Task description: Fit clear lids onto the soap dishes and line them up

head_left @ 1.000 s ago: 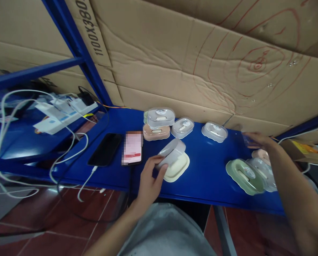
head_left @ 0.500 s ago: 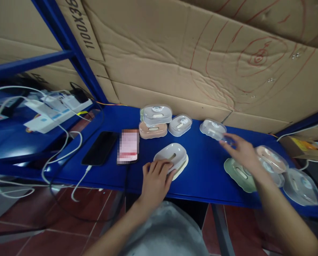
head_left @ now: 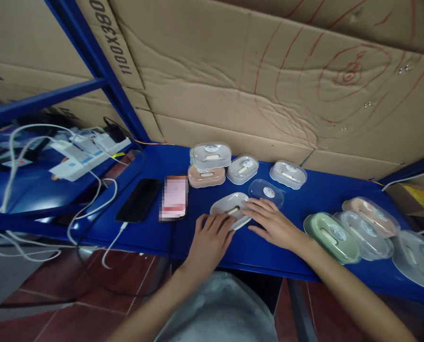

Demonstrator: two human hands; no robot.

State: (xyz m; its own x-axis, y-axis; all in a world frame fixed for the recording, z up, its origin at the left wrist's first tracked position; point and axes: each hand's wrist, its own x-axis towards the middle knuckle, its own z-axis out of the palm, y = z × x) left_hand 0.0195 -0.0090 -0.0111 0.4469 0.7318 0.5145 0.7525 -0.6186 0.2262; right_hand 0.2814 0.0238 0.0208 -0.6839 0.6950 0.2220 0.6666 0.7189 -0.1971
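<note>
In front of me on the blue table lies a pale oval soap dish [head_left: 229, 202] without its cover, a slot in its middle. My left hand [head_left: 212, 237] grips its near left side with curled fingers. At its right rim is my right hand [head_left: 274, 224], fingertips on the edge and thumb beneath them. A clear lid [head_left: 266, 192] with a round sticker lies just behind the right hand. Covered dishes stand around: a grey one [head_left: 243, 170], another grey one [head_left: 288, 175], a pink one [head_left: 206, 176] under a stacked one [head_left: 212, 154], and a green one [head_left: 331, 237].
More covered dishes, pink [head_left: 370, 216] and grey [head_left: 416, 256], sit at the right. On the left are a black phone [head_left: 138, 199] on a white cable, a phone with a lit screen [head_left: 174, 197], and a power strip [head_left: 90, 159]. A cardboard wall [head_left: 212, 80] rises behind.
My right hand has moved left from near the back right dish to the dish in front of me. The clear lid now lies on the table behind that dish. My left hand stays there.
</note>
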